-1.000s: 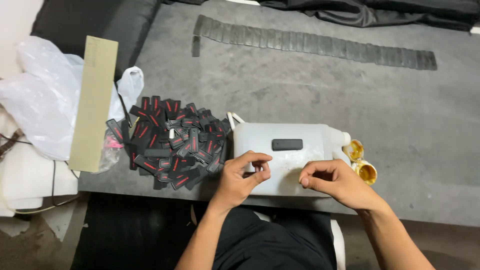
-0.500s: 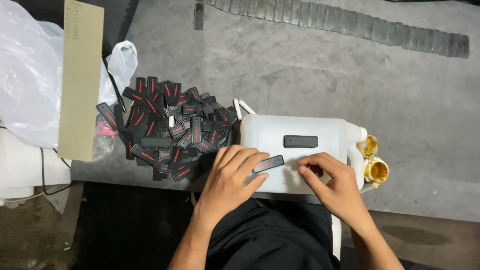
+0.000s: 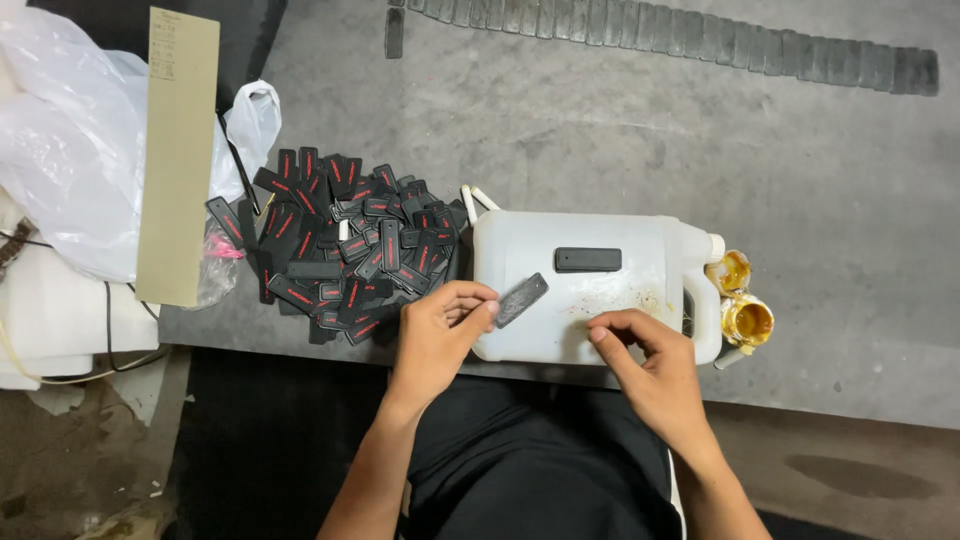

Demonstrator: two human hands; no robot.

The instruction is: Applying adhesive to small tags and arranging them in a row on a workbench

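Black-and-red rectangular labels (image 3: 345, 245) heaped beside a white plastic bag (image 3: 70, 150)

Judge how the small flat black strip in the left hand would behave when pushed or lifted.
The small flat black strip probably stays stiff: it juts unbent from the left hand. Likely light, pinched by one end. Flat, so unlikely to roll on the white plastic jug.

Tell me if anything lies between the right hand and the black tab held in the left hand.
Nothing visible does. The left hand pinches one end of the black tab over the white jug lying on its side. The right hand rests on the jug's near edge, with only bare jug surface between it and the tab.
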